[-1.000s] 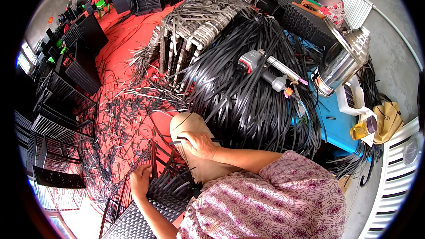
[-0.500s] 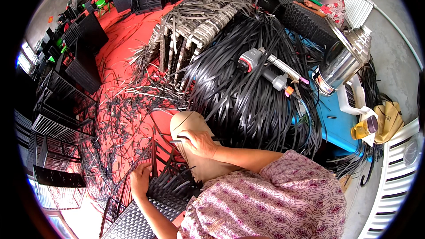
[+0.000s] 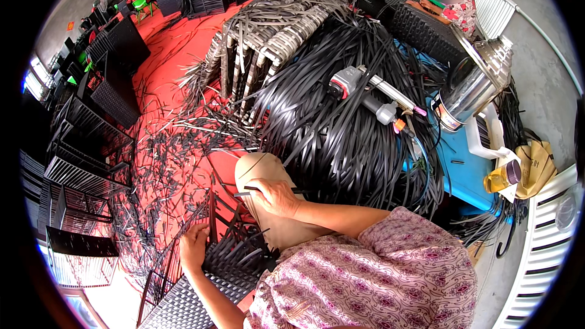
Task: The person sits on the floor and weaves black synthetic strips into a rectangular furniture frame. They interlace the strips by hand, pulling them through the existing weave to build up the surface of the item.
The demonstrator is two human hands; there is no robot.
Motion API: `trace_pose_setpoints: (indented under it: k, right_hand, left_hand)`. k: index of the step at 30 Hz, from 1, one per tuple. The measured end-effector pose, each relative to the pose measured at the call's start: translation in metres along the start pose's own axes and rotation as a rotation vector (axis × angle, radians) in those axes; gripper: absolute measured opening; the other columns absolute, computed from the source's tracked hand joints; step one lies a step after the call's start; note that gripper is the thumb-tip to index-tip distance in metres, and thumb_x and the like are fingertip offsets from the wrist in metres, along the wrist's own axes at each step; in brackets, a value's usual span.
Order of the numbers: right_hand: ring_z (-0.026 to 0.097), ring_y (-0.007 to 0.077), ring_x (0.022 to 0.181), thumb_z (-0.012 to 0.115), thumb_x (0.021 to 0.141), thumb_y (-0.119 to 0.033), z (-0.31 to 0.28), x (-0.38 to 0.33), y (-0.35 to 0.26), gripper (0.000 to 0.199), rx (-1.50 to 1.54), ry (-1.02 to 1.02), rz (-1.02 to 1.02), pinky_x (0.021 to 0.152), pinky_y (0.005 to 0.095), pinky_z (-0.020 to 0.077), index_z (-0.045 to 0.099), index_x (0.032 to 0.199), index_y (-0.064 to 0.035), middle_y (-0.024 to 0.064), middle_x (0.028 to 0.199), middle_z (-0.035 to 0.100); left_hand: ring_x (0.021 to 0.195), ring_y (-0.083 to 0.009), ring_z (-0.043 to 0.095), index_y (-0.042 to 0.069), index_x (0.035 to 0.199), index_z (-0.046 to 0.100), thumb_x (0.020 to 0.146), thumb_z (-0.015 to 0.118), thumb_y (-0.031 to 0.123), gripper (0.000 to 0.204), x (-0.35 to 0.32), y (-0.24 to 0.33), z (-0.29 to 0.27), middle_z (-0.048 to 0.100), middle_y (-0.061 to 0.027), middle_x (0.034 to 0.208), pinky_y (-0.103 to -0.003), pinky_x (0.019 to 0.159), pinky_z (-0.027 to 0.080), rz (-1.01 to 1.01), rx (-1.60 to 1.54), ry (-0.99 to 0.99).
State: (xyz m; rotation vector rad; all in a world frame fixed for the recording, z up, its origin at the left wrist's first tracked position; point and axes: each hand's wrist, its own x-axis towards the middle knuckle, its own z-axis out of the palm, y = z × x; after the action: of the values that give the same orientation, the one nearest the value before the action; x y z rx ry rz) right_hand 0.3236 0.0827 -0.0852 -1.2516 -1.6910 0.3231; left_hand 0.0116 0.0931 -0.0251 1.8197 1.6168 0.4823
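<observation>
Nearest to you, the black woven panel (image 3: 189,301) was at your left side, with its loose strip ends (image 3: 244,240) sticking out over the weave. Your left hand (image 3: 194,248) was at the outer edge of this panel, its fingers bent; I could not tell if they were pinching a strip. Your right hand (image 3: 277,200) was upon your beige trouser leg (image 3: 259,167), with the fingers curled together around a thin black strip (image 3: 242,194), which showed on both sides of the hand. Beyond your knee there was a big heap of black strips (image 3: 329,146), and on it lay a grey tool (image 3: 348,78). To the right, a blue table (image 3: 458,173) carried a metal flask (image 3: 472,88). Farther away, another person (image 3: 461,15) was beside a dark woven piece (image 3: 423,33).
</observation>
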Motion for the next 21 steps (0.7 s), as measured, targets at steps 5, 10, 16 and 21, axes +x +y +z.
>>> trace_pose_setpoints:
  k: [5,10,16,21]
  right_hand:
    - [0.071,0.0341,0.084,0.062,0.096,-0.014,-0.0004,-0.0003,0.0003,0.019,0.003,-0.002,0.011,0.074,0.0449,0.0571,0.061,0.115,-0.0109,0.0108,0.097,0.072]
    - [0.071,0.0339,0.082,0.064,0.095,-0.012,-0.0052,0.0023,-0.0039,0.019,-0.015,-0.026,0.024,0.072,0.0436,0.0572,0.061,0.114,-0.0099,0.0107,0.094,0.072]
    - [0.071,0.0334,0.081,0.065,0.094,-0.012,-0.0027,0.0013,-0.0023,0.020,-0.003,0.027,-0.012,0.073,0.0435,0.0573,0.062,0.114,-0.0099,0.0105,0.094,0.072]
    - [0.071,0.0333,0.082,0.065,0.094,-0.012,-0.0036,0.0013,-0.0024,0.020,-0.001,0.014,0.001,0.073,0.0435,0.0575,0.062,0.114,-0.0098,0.0109,0.095,0.072]
  left_hand:
    - [0.078,-0.0240,0.070,0.000,0.109,0.075,0.092,0.066,0.021,0.028,0.0000,0.0019,0.0000,0.075,-0.0169,0.089,-0.036,0.074,0.053,-0.012,0.009,-0.005]
    - [0.077,-0.0238,0.070,0.000,0.109,0.075,0.092,0.066,0.020,0.028,-0.0005,0.0024,0.0008,0.075,-0.0167,0.089,-0.036,0.074,0.053,-0.030,0.005,-0.005]
    - [0.076,-0.0236,0.070,0.001,0.109,0.075,0.092,0.066,0.019,0.027,0.0001,-0.0019,0.0023,0.075,-0.0166,0.088,-0.036,0.073,0.053,-0.012,-0.012,0.006]
    - [0.077,-0.0236,0.070,0.000,0.109,0.075,0.092,0.066,0.018,0.026,0.0004,-0.0018,0.0020,0.075,-0.0164,0.088,-0.036,0.073,0.053,-0.017,0.006,0.005]
